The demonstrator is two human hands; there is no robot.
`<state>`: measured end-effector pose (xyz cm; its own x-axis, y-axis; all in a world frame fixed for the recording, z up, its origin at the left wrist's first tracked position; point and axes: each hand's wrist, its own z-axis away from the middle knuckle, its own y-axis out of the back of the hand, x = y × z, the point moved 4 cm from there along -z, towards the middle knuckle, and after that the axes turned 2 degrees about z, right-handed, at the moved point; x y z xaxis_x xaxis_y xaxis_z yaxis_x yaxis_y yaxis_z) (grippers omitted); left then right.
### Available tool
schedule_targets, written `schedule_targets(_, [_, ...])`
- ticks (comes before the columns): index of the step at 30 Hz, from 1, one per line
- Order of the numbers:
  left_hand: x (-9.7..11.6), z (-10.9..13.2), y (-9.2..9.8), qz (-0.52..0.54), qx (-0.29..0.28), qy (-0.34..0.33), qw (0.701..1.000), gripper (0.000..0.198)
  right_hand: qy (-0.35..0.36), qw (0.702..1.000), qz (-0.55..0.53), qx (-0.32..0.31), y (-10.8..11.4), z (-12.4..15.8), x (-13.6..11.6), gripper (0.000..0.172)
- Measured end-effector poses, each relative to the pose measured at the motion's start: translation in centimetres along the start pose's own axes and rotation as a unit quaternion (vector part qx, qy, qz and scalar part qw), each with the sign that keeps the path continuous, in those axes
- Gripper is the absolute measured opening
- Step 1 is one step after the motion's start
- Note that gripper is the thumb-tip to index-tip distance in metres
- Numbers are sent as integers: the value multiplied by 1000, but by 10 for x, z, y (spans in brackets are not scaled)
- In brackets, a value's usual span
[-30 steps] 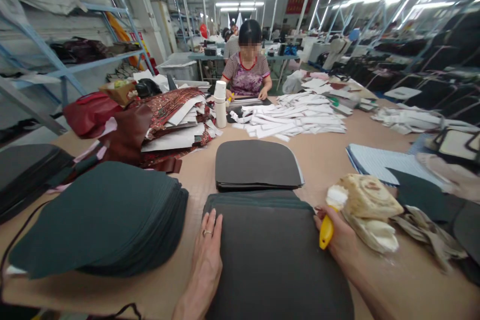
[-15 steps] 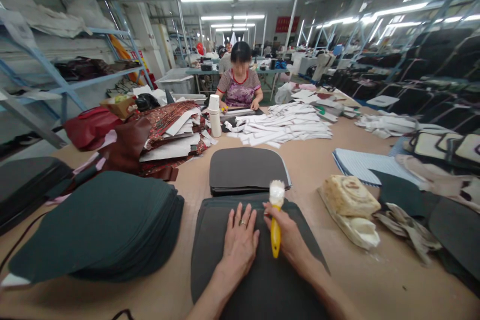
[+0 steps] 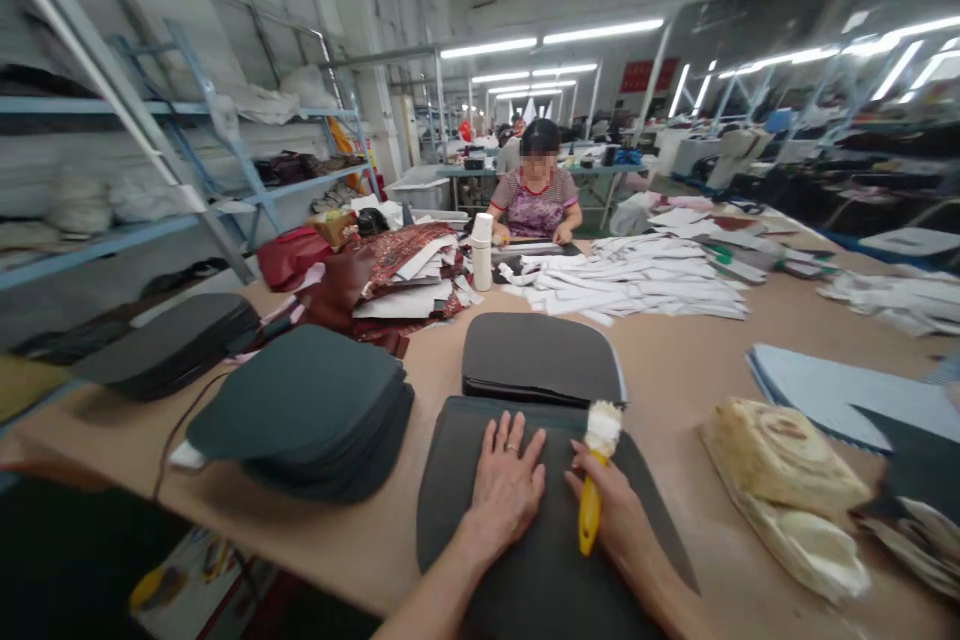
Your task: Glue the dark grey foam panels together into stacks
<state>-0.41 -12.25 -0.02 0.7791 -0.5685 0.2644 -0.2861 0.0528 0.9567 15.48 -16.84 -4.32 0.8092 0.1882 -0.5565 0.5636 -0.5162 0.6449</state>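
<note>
My left hand (image 3: 508,478) lies flat on a stack of dark grey panels (image 3: 450,500), fingers spread, a ring on one of them. My right hand (image 3: 616,498) holds a yellow-handled paintbrush (image 3: 590,517), its pale, coated bristles pointing away from me over the stack's far right corner. The heel of that hand rests at the right part of the same stack. Just beyond lies another pile of dark grey panels (image 3: 538,352) with rounded corners. Left of my hands is a thick stack of dark green panels (image 3: 300,400).
A cream block in a plastic wrapper (image 3: 784,455) sits to the right, near light blue sheets (image 3: 832,390). White strips (image 3: 637,275), a white bottle (image 3: 481,255) and patterned scraps (image 3: 405,260) lie farther back. A co-worker (image 3: 535,195) sits across the table (image 3: 697,360).
The view has turned to the left, so everything appears shifted right and the table's left edge shows. My left hand stays flat on the stack; the right still holds the paintbrush.
</note>
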Motion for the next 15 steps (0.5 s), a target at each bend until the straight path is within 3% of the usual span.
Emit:
schedule_targets(6, [-19, 22, 15, -44, 16, 79, 996, 57, 30, 998, -50, -10, -27, 11, 37, 44])
schedule_targets(9, [-29, 31, 24, -85, 34, 124, 988, 58, 14, 998, -68, -1, -23, 9, 33, 43])
schedule_targets(12, [-26, 33, 27, -112, 42, 134, 984, 56, -38, 996, -85, -6, 7, 7, 11, 42])
schedule_targets(15, [-20, 29, 26, -110, 44, 115, 986, 51, -111, 990, -72, 49, 73, -8, 11, 46])
